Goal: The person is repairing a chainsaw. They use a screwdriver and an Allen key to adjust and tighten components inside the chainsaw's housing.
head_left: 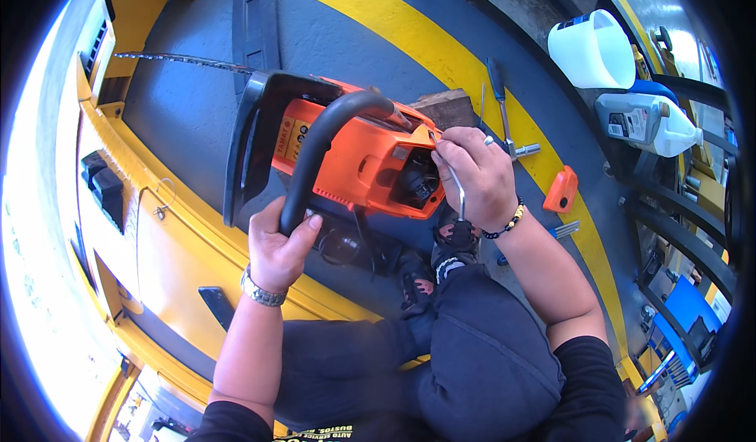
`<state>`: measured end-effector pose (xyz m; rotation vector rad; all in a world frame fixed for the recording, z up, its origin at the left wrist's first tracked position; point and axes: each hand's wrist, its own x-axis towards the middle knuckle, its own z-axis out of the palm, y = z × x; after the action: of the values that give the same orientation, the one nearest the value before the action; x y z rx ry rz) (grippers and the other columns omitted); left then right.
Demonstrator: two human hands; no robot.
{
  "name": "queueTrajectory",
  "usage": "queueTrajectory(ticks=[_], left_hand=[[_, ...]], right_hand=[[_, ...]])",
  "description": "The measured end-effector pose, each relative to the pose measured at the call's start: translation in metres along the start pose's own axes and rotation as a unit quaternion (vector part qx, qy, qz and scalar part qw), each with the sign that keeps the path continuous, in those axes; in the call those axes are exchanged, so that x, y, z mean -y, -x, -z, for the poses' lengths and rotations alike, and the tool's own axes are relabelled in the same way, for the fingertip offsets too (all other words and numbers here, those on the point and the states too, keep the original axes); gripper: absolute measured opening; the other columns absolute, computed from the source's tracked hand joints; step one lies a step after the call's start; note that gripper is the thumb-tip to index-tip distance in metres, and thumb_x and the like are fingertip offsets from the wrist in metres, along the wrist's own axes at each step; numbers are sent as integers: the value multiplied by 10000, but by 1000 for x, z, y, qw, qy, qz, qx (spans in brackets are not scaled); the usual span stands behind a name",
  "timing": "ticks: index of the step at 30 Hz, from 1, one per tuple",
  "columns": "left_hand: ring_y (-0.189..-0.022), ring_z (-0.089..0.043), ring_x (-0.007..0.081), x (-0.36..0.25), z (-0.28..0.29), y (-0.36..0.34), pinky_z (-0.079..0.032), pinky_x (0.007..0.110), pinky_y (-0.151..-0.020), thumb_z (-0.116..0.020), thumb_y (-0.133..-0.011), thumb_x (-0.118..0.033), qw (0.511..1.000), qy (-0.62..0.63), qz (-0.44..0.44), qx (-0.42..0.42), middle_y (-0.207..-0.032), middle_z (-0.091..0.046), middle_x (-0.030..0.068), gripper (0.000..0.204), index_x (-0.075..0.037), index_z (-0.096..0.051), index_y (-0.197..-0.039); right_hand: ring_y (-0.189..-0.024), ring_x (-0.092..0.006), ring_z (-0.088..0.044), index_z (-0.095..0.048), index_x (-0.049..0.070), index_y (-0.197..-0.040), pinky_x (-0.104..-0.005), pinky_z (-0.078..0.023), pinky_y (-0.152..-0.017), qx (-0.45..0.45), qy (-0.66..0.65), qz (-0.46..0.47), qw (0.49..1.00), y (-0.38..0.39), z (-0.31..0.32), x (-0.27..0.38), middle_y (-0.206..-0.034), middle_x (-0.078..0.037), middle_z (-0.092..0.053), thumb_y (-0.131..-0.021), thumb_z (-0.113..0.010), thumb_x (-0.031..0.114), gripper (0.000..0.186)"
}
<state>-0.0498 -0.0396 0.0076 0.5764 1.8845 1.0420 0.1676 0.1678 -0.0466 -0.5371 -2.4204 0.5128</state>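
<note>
An orange chainsaw [346, 162] is in front of me, its bar and chain [181, 59] pointing to the far left. My left hand [282, 241] is closed around the lower end of its black front handle [321, 139]. At the saw's rear, an opening in the housing shows a dark inner part [416, 184]. My right hand [476, 173] is beside that opening, fingers pinched on a thin bent metal rod [460, 194] that looks like a hex key. The fingers hide the rod's upper end, and I cannot tell whether it touches the saw.
A wooden block [447, 110] lies behind the saw. On the floor to the right are a blue-handled tool [496, 80], a socket tool [526, 151] and an orange cover [561, 190]. A white container [592, 51] and jugs [630, 118] stand farther right. A phone [215, 306] rests on the yellow surface.
</note>
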Motion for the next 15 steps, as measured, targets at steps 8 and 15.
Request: queueTrajectory(ticks=[8,15], left_hand=[[-611,-450,72,4,1,0,-385,272,-548,-733,-847,-159,1000,24,-7,-4,-654,-544,-18,210,12,-614,-821],[-602,-438,72,3,2,-1,-373,278,-540,-734,-843,-172,1000,-3,-12,-11,-638,-533,-12,220,9,-612,-816]], right_hand=[[-739,-320,-663,-625,55,-922,-407,-522,-612,158,14,-28,987,-24,26,-5,-855,-108,-664,-876,-721,33,109],[-720,-340,-675,-613,50,-995,-408,-528,-614,136,-94,-23,986,-11,17,-11,-865,-124,-685,-849,-737,14,195]])
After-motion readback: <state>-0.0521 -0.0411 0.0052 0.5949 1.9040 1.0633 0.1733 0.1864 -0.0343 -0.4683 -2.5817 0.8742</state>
